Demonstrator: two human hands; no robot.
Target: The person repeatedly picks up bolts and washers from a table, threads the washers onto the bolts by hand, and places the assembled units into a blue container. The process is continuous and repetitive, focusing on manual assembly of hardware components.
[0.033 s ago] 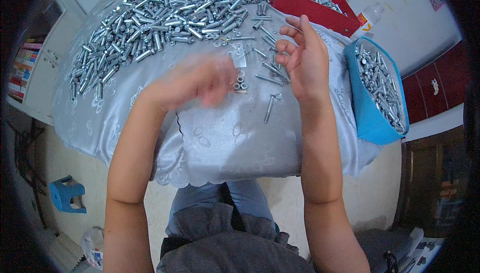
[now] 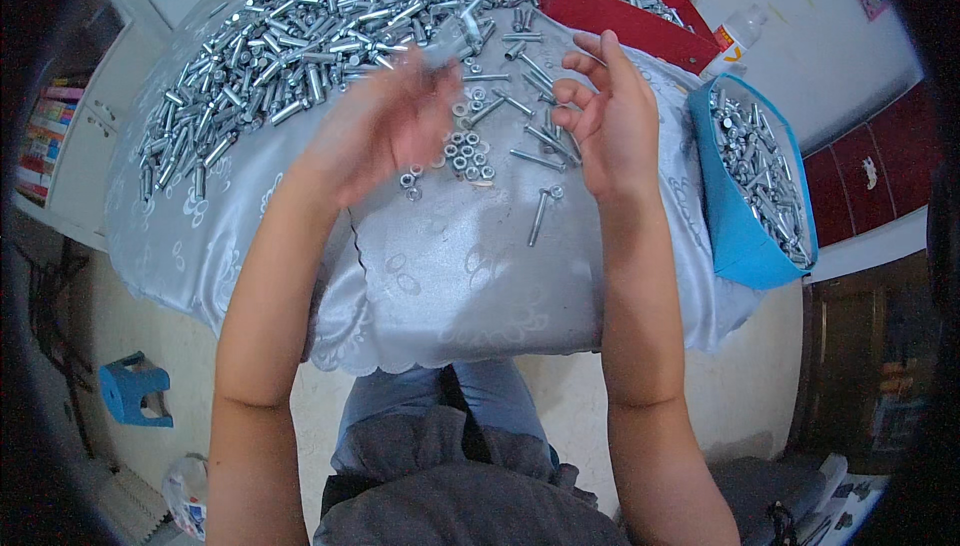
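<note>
Blurred by motion, my left hand (image 2: 390, 121) is raised over the table with a small clear plastic piece (image 2: 455, 41) at its fingertips. Loose nuts (image 2: 465, 156) lie on the cloth just right of and below that hand. My right hand (image 2: 617, 121) is held up, fingers apart and slightly bent, with nothing visible in it. Beside its fingers lie several loose bolts (image 2: 540, 159), and a single bolt (image 2: 539, 218) with a nut or washer by its head lies nearer to me.
A large heap of metal sleeve-like fasteners (image 2: 340, 26) covers the table's far left. A red box (image 2: 625, 21) at the back and a blue fabric bin (image 2: 750, 236) at the right hold more metal parts. Between them stands a plastic bottle (image 2: 735, 41). A patterned silvery cloth (image 2: 440, 296) covers the table.
My left hand has moved up and away from me, carrying the clear plastic piece toward the heap. More of the nuts now show below it. My right hand has stayed in place.
</note>
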